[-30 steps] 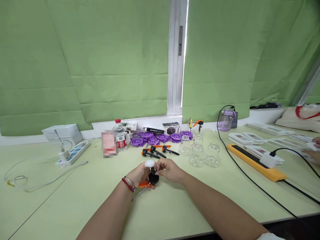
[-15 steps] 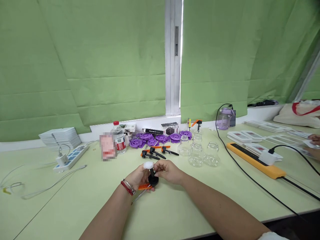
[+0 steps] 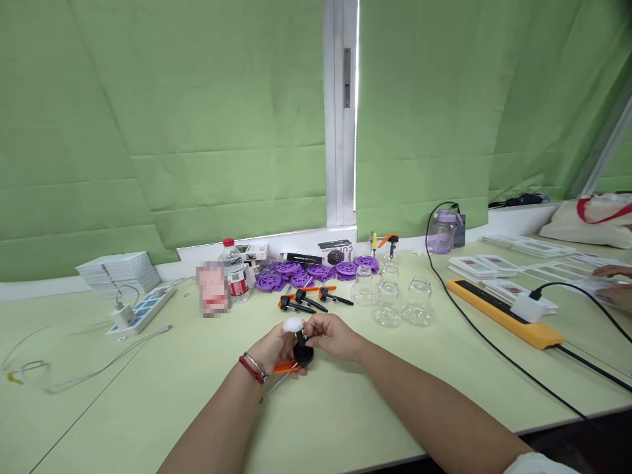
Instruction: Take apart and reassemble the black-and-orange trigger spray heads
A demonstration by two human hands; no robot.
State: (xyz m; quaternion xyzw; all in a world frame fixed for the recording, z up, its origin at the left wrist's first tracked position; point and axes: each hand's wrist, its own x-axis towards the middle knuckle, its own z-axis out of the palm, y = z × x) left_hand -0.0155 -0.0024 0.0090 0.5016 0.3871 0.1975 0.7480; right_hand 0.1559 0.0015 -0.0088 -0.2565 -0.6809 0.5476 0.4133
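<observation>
My left hand is closed around a black round-based part with a short upright stem. A white rounded piece tops that stem. From the same hand stick out an orange strip and a thin metal rod that slants down toward me. Against the stem, my right hand has its thumb and fingertips pinched together; whatever small thing they may hold is hidden. Just beyond my hands lie several black stemmed parts with orange pieces.
Clear jars stand right of centre, behind them an orange-handled assembly. Purple discs and a water bottle line the back. Power strips and cables lie at both sides. A co-worker's hands are at far right.
My hands stay nearly in place, with the right fingers still at the stem. At far right the co-worker's hands have moved further into view.
</observation>
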